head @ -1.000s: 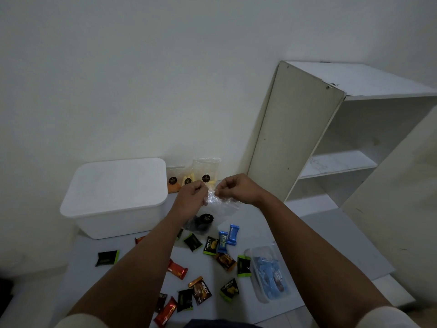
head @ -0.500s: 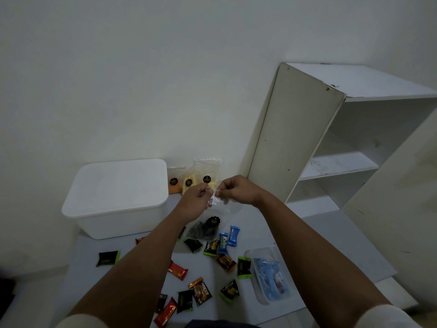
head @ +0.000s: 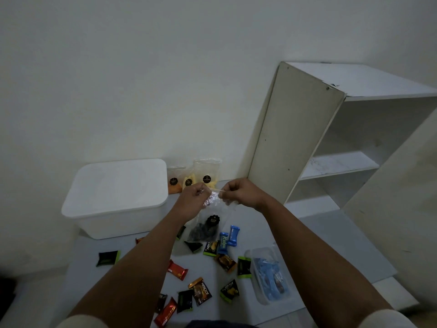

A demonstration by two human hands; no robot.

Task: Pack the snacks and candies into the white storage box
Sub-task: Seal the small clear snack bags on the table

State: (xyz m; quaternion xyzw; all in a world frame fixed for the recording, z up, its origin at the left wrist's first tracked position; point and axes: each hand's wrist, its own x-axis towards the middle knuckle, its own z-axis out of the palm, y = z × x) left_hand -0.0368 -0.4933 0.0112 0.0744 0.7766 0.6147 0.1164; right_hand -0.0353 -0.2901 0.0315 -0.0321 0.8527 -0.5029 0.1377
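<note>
Pinching clear snack bag of dark pieces by its top, left hand and right hand both closed on it
Hanging above scattered candy wrappers; lidded white storage box just left

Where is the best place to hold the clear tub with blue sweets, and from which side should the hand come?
Probably the long sides, gripped from above. The tub lies flat on the mat at the right, closed, with free space right of it and a green packet close on its left, so coming from the right seems easiest.
</note>
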